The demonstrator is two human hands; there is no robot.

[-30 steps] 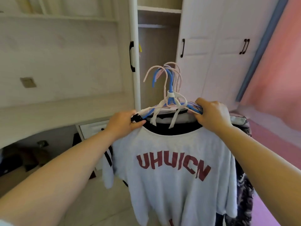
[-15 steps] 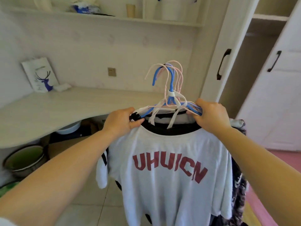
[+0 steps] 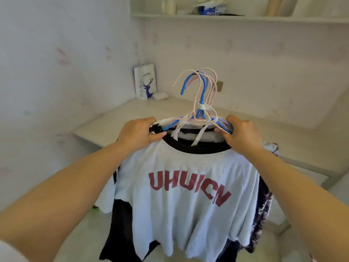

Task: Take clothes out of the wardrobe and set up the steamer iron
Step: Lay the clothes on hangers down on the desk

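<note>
- A white paper gift bag printed with a blue deer point(image 3: 145, 83) stands upright in the corner of the pale wooden desk point(image 3: 117, 121), against the wall, with a small white lump point(image 3: 160, 95) just beside it on the right.
- The left hand point(image 3: 138, 132) has its fingers curled round the left shoulder ends of a bundle of blue, pink and white wire clothes hangers point(image 3: 200, 110), with the thumb pressed down beside a small black clip point(image 3: 156, 128).
- The hanger hooks stand upright between the two hands, above the desk edge, hooked on nothing.
- A white short-sleeved T-shirt with a black collar and red letters "UHUICN" point(image 3: 188, 195) hangs frontmost from the hangers, facing the camera.
- A black garment point(image 3: 120, 229) hangs behind it, showing at the lower left.
- The right hand point(image 3: 239, 134) grips the right shoulder ends of the same hangers, fingers wrapped over the wires.
- A dark patterned garment point(image 3: 263, 210) shows behind the T-shirt's right edge.
- High on the wall, a white shelf point(image 3: 236, 18) holds a pale cup point(image 3: 272, 6) and a crumpled blue and white packet point(image 3: 211, 8).
</note>
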